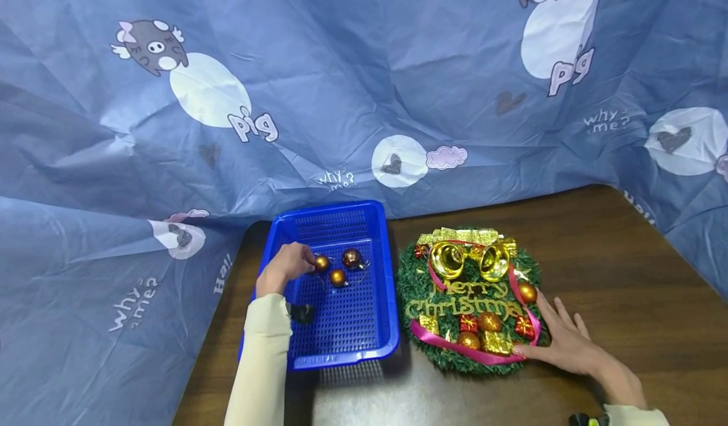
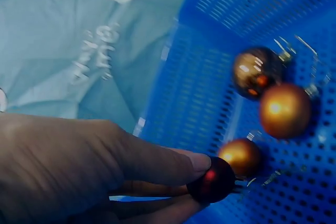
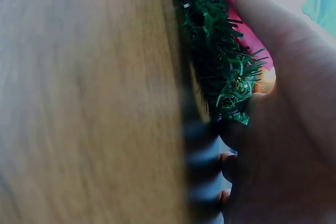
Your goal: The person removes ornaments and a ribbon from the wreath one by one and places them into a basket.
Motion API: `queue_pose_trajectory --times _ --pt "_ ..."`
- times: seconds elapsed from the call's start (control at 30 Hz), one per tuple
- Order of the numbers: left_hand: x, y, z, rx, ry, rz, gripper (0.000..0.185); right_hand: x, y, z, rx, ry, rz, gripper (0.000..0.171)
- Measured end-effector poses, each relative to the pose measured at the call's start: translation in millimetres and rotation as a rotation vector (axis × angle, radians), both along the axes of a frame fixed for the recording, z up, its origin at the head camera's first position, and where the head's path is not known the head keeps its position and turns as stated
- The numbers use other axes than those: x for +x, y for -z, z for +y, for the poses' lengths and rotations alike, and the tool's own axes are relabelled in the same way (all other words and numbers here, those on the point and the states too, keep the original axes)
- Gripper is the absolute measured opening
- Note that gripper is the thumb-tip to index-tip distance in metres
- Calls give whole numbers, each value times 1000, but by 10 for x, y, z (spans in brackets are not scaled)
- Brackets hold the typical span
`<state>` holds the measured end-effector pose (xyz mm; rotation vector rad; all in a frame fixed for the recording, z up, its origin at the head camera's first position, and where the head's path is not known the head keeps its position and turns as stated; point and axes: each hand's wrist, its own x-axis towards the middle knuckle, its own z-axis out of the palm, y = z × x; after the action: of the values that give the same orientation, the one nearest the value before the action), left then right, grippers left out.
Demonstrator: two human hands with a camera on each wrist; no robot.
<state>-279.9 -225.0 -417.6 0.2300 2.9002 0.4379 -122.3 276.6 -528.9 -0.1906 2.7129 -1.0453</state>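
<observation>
Over the left side of a blue plastic basket (image 1: 392,312), my left hand (image 1: 291,263) pinches a small dark red bauble (image 2: 212,181) between thumb and fingers. Two gold baubles (image 2: 285,109) and a shiny brown bauble (image 1: 352,258) lie in the basket beside it. My right hand (image 1: 569,344) rests along the right edge of a green Christmas wreath (image 1: 418,280), its fingers spread and thumb on the lower rim. Gold bells (image 1: 447,260), a pink ribbon (image 1: 455,347), small gift boxes and gold "Merry Christmas" lettering (image 1: 466,306) decorate the wreath.
Basket and wreath stand side by side on a dark wooden table (image 1: 603,255). A blue printed cloth (image 1: 318,97) hangs behind the table and down its left side.
</observation>
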Motion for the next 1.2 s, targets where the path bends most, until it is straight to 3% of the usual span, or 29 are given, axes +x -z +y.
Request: queue_pose_trajectory --times 0.23,0.53,0.8,1.2 --pt "-63 172 -36 -67 -27 -109 6 -6 1 4 -5 4 -3 116" --pt "-81 219 -59 -101 -39 -154 7 -12 -32 0 12 3 -9 116" --pt "-71 164 -88 -83 -83 -182 13 -17 -56 -11 11 -1 0 116" --pt "32 -20 -83 -54 -131 -128 30 0 -44 -9 14 1 -5 117"
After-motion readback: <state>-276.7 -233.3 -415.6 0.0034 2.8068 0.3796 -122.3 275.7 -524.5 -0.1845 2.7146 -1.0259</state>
